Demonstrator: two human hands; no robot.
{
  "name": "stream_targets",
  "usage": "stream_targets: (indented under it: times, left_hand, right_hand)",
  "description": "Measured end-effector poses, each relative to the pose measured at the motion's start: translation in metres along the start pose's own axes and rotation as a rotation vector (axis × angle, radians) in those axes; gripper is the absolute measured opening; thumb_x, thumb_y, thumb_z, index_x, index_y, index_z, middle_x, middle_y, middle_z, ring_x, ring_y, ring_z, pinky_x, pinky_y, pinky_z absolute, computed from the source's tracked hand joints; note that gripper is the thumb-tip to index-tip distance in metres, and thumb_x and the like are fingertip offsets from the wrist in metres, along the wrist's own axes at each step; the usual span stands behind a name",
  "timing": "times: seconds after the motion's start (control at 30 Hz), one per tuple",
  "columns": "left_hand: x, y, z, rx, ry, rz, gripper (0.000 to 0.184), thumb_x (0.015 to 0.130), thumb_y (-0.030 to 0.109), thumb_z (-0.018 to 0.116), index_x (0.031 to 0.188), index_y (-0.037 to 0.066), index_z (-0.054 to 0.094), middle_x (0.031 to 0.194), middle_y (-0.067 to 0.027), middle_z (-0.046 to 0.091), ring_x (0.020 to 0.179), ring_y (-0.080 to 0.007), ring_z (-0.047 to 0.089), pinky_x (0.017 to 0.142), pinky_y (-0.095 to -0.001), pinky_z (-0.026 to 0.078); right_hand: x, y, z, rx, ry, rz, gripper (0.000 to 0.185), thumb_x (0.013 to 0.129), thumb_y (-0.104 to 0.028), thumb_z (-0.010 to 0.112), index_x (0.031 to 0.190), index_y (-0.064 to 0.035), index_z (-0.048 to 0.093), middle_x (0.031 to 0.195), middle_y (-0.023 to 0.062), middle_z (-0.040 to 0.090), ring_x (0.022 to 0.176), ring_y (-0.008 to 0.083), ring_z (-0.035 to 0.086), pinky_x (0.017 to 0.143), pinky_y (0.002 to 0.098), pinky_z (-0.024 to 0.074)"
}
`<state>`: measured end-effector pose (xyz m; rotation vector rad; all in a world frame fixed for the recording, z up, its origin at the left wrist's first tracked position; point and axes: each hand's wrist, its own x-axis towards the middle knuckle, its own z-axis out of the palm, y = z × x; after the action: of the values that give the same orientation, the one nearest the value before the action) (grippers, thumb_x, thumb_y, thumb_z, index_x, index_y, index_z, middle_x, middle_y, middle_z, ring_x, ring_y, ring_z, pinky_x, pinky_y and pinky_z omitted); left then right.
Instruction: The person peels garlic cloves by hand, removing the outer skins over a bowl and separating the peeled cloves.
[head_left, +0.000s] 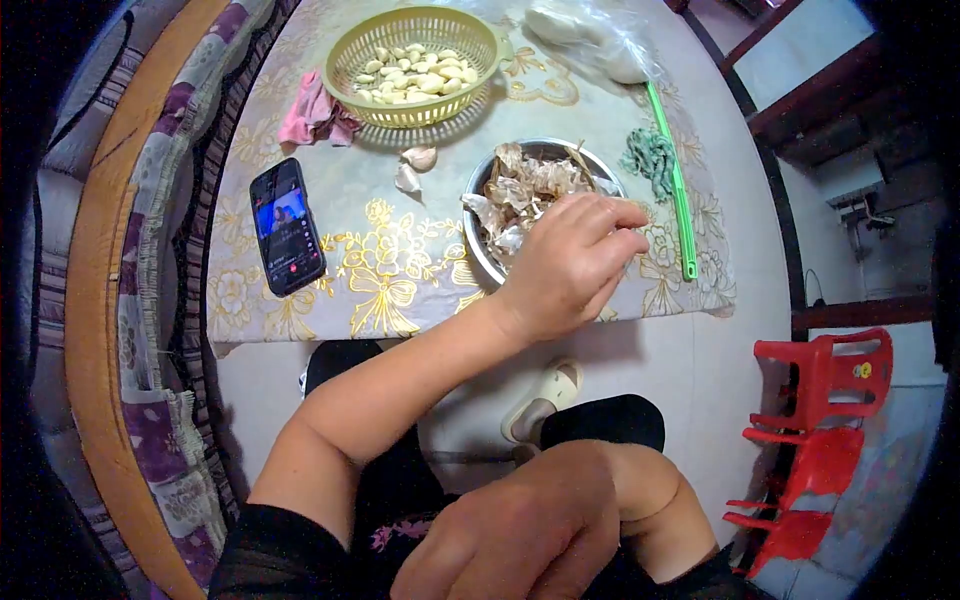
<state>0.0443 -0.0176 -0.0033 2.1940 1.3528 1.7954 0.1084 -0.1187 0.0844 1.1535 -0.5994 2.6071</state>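
My left hand is over the near right side of a metal bowl heaped with dry garlic skins. Its fingers are bent together and point right; whatever they may hold is hidden. My right hand is close to the camera in front of my body, below the table edge, with its fingertips out of sight. Left of the bowl, a few garlic cloves lie on the tablecloth. A yellow-green plastic basket farther back holds many peeled garlic cloves.
A phone showing a video lies at the left. Beside the basket is a pink cloth. A green stick, a crumpled green bundle and a clear plastic bag are at the right. Red chairs stand on the floor.
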Motion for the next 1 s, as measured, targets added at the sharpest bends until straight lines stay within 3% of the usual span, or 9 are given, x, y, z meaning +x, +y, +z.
stream_targets:
  times: [0.27,0.37,0.43,0.5,0.57,0.63,0.67,0.83,1.0]
  left_hand:
    - [-0.001,-0.001,0.003,0.008,0.010,0.013,0.025,0.067,0.000,0.063,0.090,0.004,0.058,0.101,-0.0119,0.058,0.092,-0.0307,0.057,0.076,-0.0409,0.045]
    - [0.002,-0.003,-0.001,0.024,-0.016,0.023,0.025,0.066,0.000,0.063,0.090,0.004,0.058,0.102,-0.0123,0.058,0.091,-0.0310,0.057,0.076,-0.0404,0.045]
    - [0.003,-0.001,-0.004,0.039,-0.005,-0.039,0.023,0.068,0.002,0.061,0.090,0.004,0.058,0.102,-0.0124,0.058,0.092,-0.0308,0.056,0.078,-0.0407,0.045]
    - [0.000,-0.006,0.004,0.023,0.097,-0.129,0.021,0.070,0.007,0.060,0.091,0.004,0.059,0.102,-0.0119,0.057,0.093,-0.0294,0.056,0.081,-0.0405,0.045]
    - [0.000,-0.007,0.004,-0.378,0.219,-0.469,0.017,0.076,0.006,0.057,0.092,0.005,0.060,0.100,-0.0117,0.057,0.091,-0.0278,0.057,0.079,-0.0366,0.046]
    - [0.007,-0.003,-0.011,-0.596,0.271,-0.661,0.015,0.081,0.004,0.054,0.094,0.005,0.062,0.098,-0.0115,0.058,0.088,-0.0262,0.058,0.077,-0.0327,0.047]
    - [0.014,-0.007,-0.015,-0.121,0.172,-0.447,0.014,0.081,0.001,0.053,0.092,0.003,0.062,0.096,-0.0115,0.058,0.087,-0.0250,0.058,0.077,-0.0316,0.047]
    - [0.012,-0.015,-0.017,-0.629,0.221,-0.651,0.017,0.086,0.001,0.054,0.102,-0.001,0.060,0.098,-0.0063,0.060,0.089,-0.0117,0.058,0.081,-0.0256,0.047]
    - [0.014,-0.011,-0.019,-0.663,0.196,-0.650,0.020,0.087,0.002,0.054,0.106,-0.002,0.057,0.098,-0.0055,0.061,0.089,-0.0110,0.058,0.079,-0.0253,0.048]
  right_hand:
    - [-0.003,0.000,0.003,0.047,0.029,0.031,0.026,0.093,-0.010,0.053,0.111,0.0069,0.060,0.092,0.0179,0.063,0.070,0.0245,0.059,0.057,0.0336,0.0423]
    - [0.002,-0.029,-0.018,-0.199,-0.281,0.349,0.021,0.092,-0.013,0.046,0.096,0.0064,0.055,0.085,0.0167,0.055,0.074,0.0310,0.055,0.066,0.0381,0.0440]
    - [-0.008,-0.061,-0.010,-0.734,-0.126,0.446,0.021,0.091,-0.012,0.044,0.090,0.0061,0.055,0.080,0.0135,0.052,0.074,0.0297,0.053,0.068,0.0376,0.0447]
    - [-0.014,-0.083,0.002,-1.058,0.505,0.358,0.020,0.089,-0.011,0.048,0.098,0.0051,0.057,0.080,0.0088,0.054,0.073,0.0207,0.054,0.067,0.0312,0.0454]
    - [-0.005,-0.109,-0.019,-0.942,0.838,0.164,0.024,0.091,-0.013,0.051,0.107,0.0040,0.055,0.082,0.0060,0.056,0.074,0.0140,0.054,0.067,0.0254,0.0453]
    - [-0.024,-0.128,-0.048,-0.984,0.944,-0.065,0.027,0.093,-0.016,0.052,0.114,0.0011,0.052,0.088,0.0055,0.059,0.078,0.0109,0.057,0.068,0.0227,0.0464]
    - [-0.036,-0.135,-0.057,-1.084,1.002,-0.111,0.028,0.093,-0.018,0.053,0.115,-0.0013,0.051,0.092,0.0053,0.061,0.080,0.0096,0.058,0.069,0.0221,0.0478]
    - [-0.059,-0.148,-0.070,-1.290,1.105,-0.030,0.026,0.092,-0.014,0.056,0.114,-0.0017,0.049,0.095,0.0059,0.060,0.083,0.0111,0.059,0.072,0.0233,0.0487]
    - [-0.070,-0.145,-0.077,-1.392,1.108,0.011,0.024,0.091,-0.009,0.055,0.113,-0.0021,0.048,0.094,0.0046,0.059,0.084,0.0107,0.058,0.072,0.0240,0.0489]
